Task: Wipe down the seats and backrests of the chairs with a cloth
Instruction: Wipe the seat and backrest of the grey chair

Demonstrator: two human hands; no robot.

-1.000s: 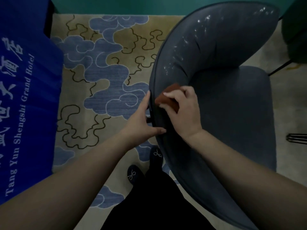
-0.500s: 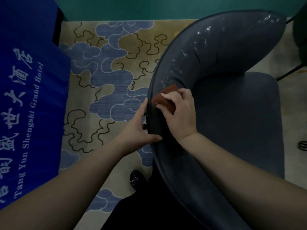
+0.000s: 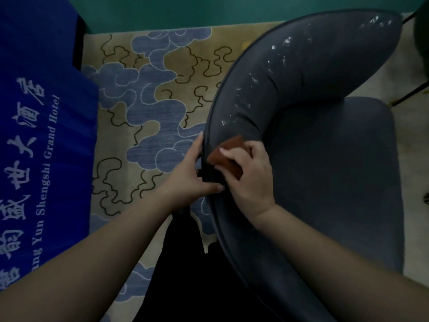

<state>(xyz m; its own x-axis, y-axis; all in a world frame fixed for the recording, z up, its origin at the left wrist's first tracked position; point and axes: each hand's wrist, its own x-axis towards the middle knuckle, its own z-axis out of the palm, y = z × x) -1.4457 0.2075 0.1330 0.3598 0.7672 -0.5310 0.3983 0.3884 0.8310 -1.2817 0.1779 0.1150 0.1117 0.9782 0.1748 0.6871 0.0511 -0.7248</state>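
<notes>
A: Left hand grips the backrest rim, right hand curls round the cloth, pressing it there.

B: Soft cloth, easy to bunch (white specks beyond look unwiped).

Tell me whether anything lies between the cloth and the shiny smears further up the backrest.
Nothing visible does. The right hand presses the brown cloth on the backrest, and the padding runs bare up to the smears. The left hand grips the outer rim, beside that path, not in it.
</notes>
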